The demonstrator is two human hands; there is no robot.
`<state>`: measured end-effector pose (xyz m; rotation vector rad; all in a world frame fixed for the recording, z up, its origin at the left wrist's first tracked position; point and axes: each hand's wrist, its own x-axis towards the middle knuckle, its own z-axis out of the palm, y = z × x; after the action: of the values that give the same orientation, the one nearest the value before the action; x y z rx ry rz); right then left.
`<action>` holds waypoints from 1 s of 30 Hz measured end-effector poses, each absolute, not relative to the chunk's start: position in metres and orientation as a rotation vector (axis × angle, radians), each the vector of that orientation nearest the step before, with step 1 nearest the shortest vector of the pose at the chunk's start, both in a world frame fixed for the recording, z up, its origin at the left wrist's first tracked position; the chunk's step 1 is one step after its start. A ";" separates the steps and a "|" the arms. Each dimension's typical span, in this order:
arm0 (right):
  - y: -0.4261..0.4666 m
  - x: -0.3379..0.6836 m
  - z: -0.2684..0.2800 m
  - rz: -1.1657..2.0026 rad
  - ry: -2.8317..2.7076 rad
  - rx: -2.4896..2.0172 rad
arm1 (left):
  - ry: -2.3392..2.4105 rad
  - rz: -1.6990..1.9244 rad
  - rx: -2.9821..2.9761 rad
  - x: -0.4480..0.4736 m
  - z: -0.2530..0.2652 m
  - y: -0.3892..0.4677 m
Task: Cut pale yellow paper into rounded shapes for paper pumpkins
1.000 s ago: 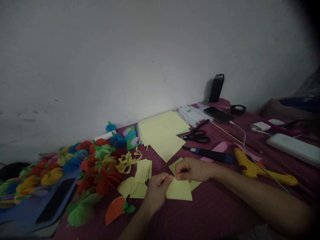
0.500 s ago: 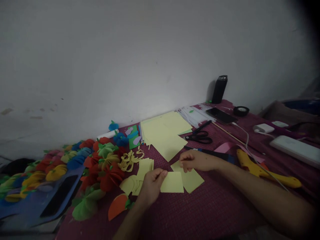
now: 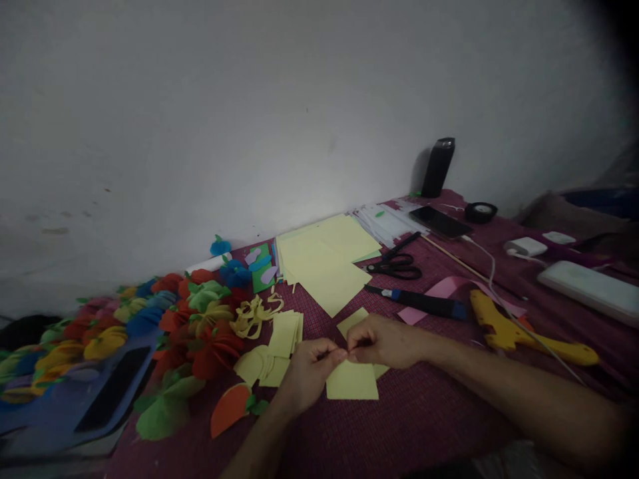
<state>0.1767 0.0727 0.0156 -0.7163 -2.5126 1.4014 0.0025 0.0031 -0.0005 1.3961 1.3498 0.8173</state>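
Observation:
A pale yellow paper square (image 3: 353,382) is pinched at its top edge by my left hand (image 3: 312,369). My right hand (image 3: 382,340) has closed its fingers on the same edge, its fingertips meeting those of the left. Behind the square, partly covered by my right hand, lies another yellow paper piece (image 3: 353,322). To the left of my left hand are stacked yellow paper rectangles (image 3: 284,334) and rounded yellow cutouts (image 3: 251,362). Close by rests an orange half-round paper piece (image 3: 229,410) with a green leaf.
Colourful paper pumpkins (image 3: 217,352) crowd the left side. Large yellow sheets (image 3: 329,256) lie at the back. Black scissors (image 3: 397,267), a utility knife (image 3: 424,303), a pink ribbon (image 3: 444,286), a yellow glue gun (image 3: 514,332), a phone (image 3: 439,222) and a dark bottle (image 3: 438,167) sit rightward.
My right hand has moved left and down to join my left hand at the square's top edge. The square has shifted slightly right and down. The utility knife shows more fully.

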 end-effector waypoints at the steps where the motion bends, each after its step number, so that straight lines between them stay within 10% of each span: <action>1: 0.074 0.177 0.017 1.408 -2.503 -0.714 | 1.360 0.820 1.410 0.001 0.001 0.003; 22: 0.095 0.187 0.013 1.788 -2.198 -0.695 | 1.510 0.955 1.315 -0.020 0.012 0.002; 30: 0.119 0.188 -0.003 1.446 -2.147 -0.967 | 1.867 0.547 1.663 -0.086 0.059 0.024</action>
<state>0.1884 0.1192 -0.0029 -0.9672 -2.1471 1.4462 -0.0864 0.0236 0.0590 1.6634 1.8673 0.5472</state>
